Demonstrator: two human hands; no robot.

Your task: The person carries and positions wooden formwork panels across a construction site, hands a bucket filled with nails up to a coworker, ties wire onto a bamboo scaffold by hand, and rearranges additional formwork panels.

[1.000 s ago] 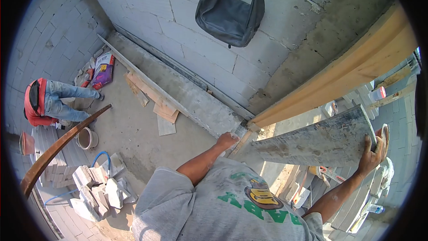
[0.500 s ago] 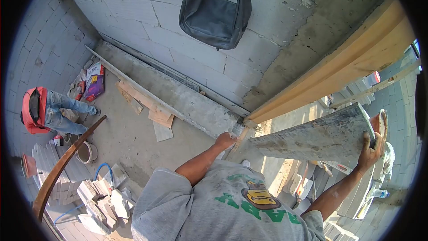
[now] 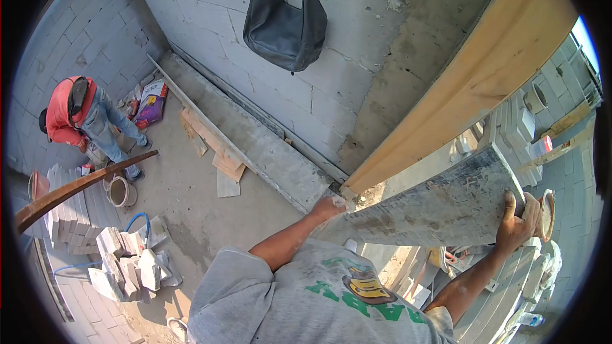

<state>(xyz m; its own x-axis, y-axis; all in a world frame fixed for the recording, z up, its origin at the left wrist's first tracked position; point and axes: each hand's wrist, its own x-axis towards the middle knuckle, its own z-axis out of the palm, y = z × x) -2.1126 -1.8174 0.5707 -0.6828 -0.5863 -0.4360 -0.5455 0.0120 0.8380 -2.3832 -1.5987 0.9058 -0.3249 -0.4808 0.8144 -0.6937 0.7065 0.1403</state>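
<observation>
My right hand (image 3: 515, 226) grips the near right end of a long grey board (image 3: 433, 207), its thumb on the stained face and its fingers over the edge. The board slants across in front of me, its narrow far end close to my left hand (image 3: 329, 207). That hand is closed at the foot of a yellowish wooden post (image 3: 459, 83); what it holds, if anything, is hidden. Left of it ends a long grey trough-like form (image 3: 248, 124) lying along the block wall (image 3: 344, 99).
A black bag (image 3: 284, 32) hangs on the wall. At left a person in red (image 3: 73, 105) bends near a bucket (image 3: 121, 192). Broken blocks (image 3: 134, 264) and stacked blocks (image 3: 70, 216) lie lower left. Wood offcuts (image 3: 213, 153) lie on the floor. A curved brown bar (image 3: 83, 185) juts in.
The view has shifted. The board's far end now appears nearer my left hand, with my right hand still gripping the near end. The person in red has bent further down.
</observation>
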